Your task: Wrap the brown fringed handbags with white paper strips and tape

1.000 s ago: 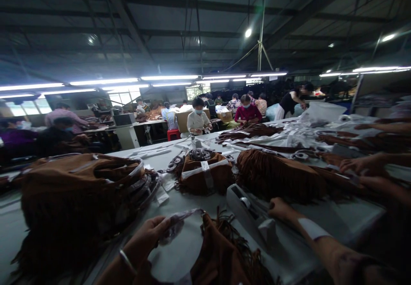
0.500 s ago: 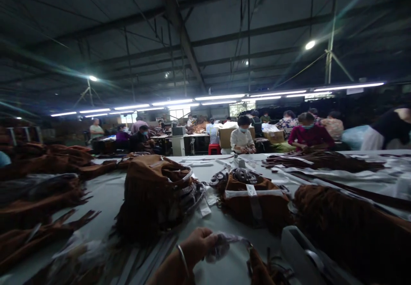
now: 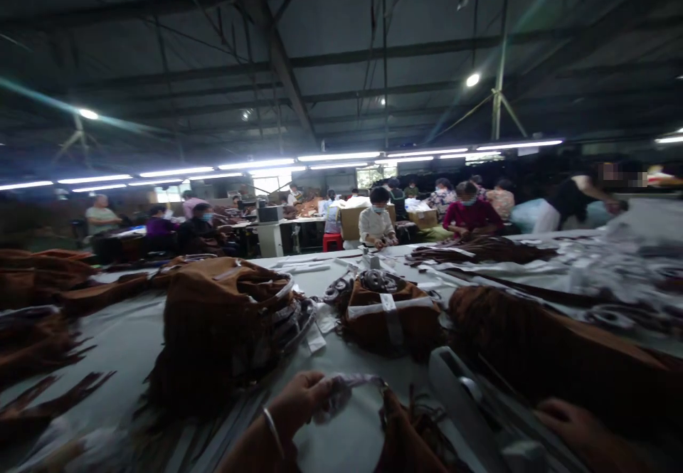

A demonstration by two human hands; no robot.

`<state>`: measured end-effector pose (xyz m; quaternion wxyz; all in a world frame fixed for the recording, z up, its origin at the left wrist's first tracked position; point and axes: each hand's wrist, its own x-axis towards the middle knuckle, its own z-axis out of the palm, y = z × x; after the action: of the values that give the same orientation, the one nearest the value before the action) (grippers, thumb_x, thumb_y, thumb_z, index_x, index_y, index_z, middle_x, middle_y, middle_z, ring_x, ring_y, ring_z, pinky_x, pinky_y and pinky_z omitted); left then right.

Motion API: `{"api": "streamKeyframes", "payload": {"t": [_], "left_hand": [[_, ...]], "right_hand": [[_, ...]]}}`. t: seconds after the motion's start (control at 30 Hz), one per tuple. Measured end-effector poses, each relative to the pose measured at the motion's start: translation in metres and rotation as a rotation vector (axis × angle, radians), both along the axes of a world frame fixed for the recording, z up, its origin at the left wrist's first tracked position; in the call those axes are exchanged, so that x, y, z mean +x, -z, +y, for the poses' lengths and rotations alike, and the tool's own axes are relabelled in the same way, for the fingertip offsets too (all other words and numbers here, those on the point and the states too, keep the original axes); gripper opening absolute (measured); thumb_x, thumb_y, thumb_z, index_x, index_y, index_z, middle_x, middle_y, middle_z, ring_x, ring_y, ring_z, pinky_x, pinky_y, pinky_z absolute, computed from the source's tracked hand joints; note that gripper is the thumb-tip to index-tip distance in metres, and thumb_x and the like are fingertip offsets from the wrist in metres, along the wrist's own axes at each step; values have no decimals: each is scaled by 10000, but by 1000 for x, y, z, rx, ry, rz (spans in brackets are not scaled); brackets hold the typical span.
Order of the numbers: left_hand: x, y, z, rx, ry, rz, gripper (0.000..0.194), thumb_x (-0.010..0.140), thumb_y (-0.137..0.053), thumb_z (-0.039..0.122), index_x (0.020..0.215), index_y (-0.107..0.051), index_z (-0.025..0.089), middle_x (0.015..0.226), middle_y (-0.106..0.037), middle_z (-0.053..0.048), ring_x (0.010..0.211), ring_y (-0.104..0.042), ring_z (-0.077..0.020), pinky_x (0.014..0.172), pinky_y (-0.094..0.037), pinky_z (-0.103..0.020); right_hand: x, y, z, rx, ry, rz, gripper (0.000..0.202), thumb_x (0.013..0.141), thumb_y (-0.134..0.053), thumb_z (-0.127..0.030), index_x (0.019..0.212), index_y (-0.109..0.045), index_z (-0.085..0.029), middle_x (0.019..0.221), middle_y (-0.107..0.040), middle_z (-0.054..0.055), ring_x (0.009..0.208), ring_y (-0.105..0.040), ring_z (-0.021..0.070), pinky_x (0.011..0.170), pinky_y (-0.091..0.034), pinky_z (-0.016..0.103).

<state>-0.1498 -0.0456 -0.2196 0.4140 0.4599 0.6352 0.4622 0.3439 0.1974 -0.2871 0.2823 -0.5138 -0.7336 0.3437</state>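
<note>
Left hand: the thumb and fingers are pressed together, and a plastic-wrapped strap is pinched between them.
Wrapped strap: it is arched from the pinch across to the top corner of a fringed brown piece; the plastic looks slick, so a firm pinch is advised.
Fringed brown piece: it is seen at the bottom of the view, just right of the left hand, and is cut off by the lower edge. It is judged soft, floppy and fairly light, with little that could be broken. It is best held by the strap or the plain upper edge, since the loose fringe could easily be snagged.
Right hand: it is held low, right of a grey tape dispenser; whether anything is gripped cannot be told in the dimness.
Table: behind the hands, a tall brown pile, a banded bundle and a long fringed heap are set out.
Far side: a person in a white top is seen beyond.
</note>
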Motion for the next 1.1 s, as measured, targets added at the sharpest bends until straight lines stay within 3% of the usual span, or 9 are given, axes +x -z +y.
{"api": "streamKeyframes", "payload": {"t": [0.13, 0.23, 0.43, 0.57, 0.7, 0.8, 0.87, 0.97, 1.1], "left_hand": [[-6, 8, 10, -38, -17, -14, 797, 571, -682, 894, 745, -657, 116, 595, -529, 8, 522, -396, -101, 504, -263, -242], [-7, 6, 12, -32, 2, -2, 761, 591, -693, 871, 738, -660, 125, 601, -529, 10, 549, -395, -108, 517, -257, -239], [-4, 0, 10, -26, -10, 4, 765, 545, -697, 889, 685, -653, 138, 579, -522, 6, 550, -395, -117, 529, -265, -248], [-8, 6, 13, -33, 4, 9, 767, 579, -688, 880, 726, -663, 127, 595, -525, 1, 532, -391, -111, 511, -263, -252], [-11, 10, 12, -26, 5, 20, 762, 611, -682, 864, 753, -690, 116, 622, -562, -26, 539, -426, -121, 503, -284, -257], [-8, 5, 6, -15, 8, 7, 721, 668, -682, 819, 796, -712, 110, 653, -596, -39, 549, -451, -125, 515, -310, -261], [-5, 0, 1, -7, 6, 8, 712, 677, -682, 807, 802, -713, 106, 641, -588, -31, 537, -439, -116, 510, -302, -259], [-1, -4, -2, 5, 1, -4, 706, 689, -677, 797, 796, -701, 99, 619, -562, -15, 514, -409, -99, 490, -276, -248], [1, -5, -4, 20, -23, -49, 702, 699, -680, 781, 827, -694, 91, 601, -538, 5, 494, -382, -83, 473, -246, -233]], "right_hand": [[12, -11, 3, -29, 83, 55, 362, 657, -638, -582, 763, -751, -255, 877, -785, 91, 932, -714, 353, 849, -539, 432], [10, -18, 2, -78, 122, 142, 384, 655, -636, -582, 791, -725, -235, 779, -753, 53, 817, -704, 290, 767, -539, 376], [3, -18, -3, -157, 86, 277, 396, 674, -606, -592, 779, -627, -210, 622, -648, 10, 585, -610, 181, 606, -484, 306], [-9, -40, -9, -151, 105, 311, 407, 649, -651, -563, 838, -617, -205, 551, -571, -38, 464, -508, 134, 490, -394, 271], [-53, -84, -34, -155, -55, 287, 390, 651, -691, -557, 771, -601, -197, 551, -578, -44, 418, -491, 109, 433, -352, 247], [-104, -100, -72, -273, -197, 304, 389, 705, -651, -594, 723, -541, -221, 463, -505, -76, 345, -419, 90, 378, -307, 229], [-140, -95, -106, -366, -282, 303, 384, 715, -632, -597, 709, -521, -229, 426, -468, -86, 319, -368, 78, 355, -261, 216], [-188, -72, -155, -517, -384, 317, 325, 702, -629, -526, 685, -504, -226, 436, -482, -74, 340, -388, 71, 365, -258, 197], [-234, -44, -193, -716, -344, 257, 263, 663, -620, -458, 686, -502, -226, 414, -433, -90, 313, -372, 75, 341, -256, 196]]}}
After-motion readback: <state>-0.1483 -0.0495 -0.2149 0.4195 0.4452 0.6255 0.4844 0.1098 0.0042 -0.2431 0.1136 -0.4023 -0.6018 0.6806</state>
